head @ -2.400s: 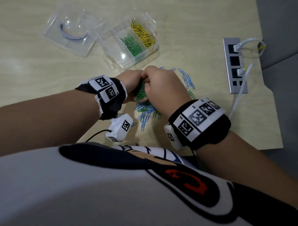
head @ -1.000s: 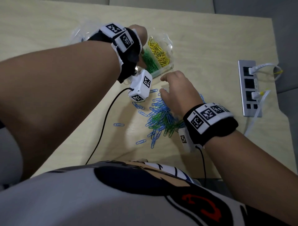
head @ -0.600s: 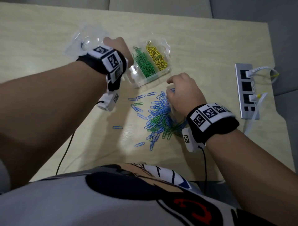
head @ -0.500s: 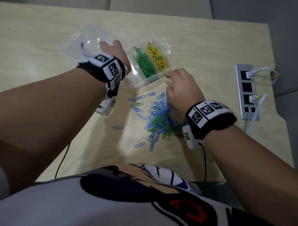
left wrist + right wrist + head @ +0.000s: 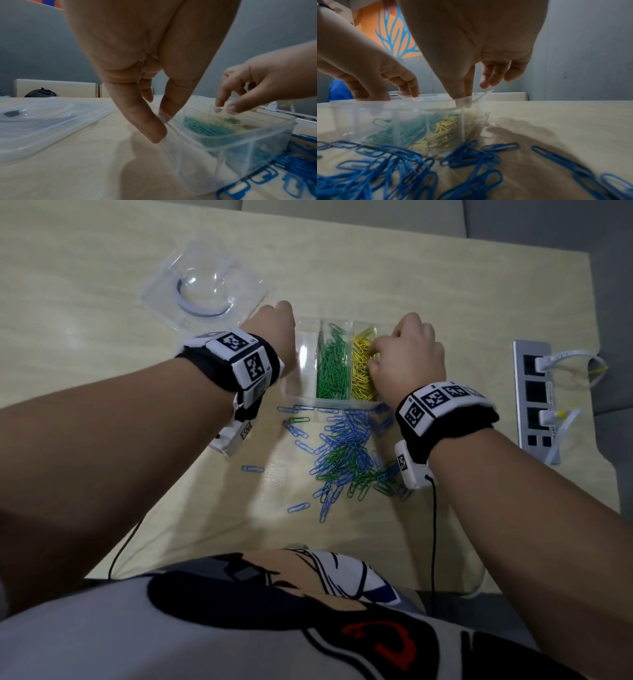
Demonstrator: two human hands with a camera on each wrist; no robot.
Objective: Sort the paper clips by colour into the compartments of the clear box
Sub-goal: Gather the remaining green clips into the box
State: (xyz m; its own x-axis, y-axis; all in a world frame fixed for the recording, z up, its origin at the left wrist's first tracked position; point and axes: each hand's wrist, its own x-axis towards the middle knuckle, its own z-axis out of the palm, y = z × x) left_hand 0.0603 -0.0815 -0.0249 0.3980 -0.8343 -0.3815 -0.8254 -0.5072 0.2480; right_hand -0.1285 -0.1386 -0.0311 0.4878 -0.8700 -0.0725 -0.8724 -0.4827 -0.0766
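The clear box [image 5: 303, 364] holds green clips [image 5: 331, 368] in its middle compartment and yellow clips [image 5: 362, 364] in the right one; the left compartment looks bare. My left hand [image 5: 275, 328] pinches the box's left wall between thumb and forefinger, as the left wrist view shows [image 5: 161, 121]. My right hand [image 5: 380, 356] pinches the right wall by the yellow clips, thumb and forefinger on the rim [image 5: 464, 99]. A loose pile of blue and green clips [image 5: 349, 453] lies on the table just in front of the box.
The box's clear lid [image 5: 205, 287] lies at the back left. A grey power strip [image 5: 534, 395] with white plugs and cables sits at the right edge. Stray blue clips [image 5: 252, 469] lie left of the pile. Black wrist cables run off the table's near edge.
My left hand left the green compartment and took the box's left wall. My right hand went from the pile to the right wall. The box now sits square, close to the pile.
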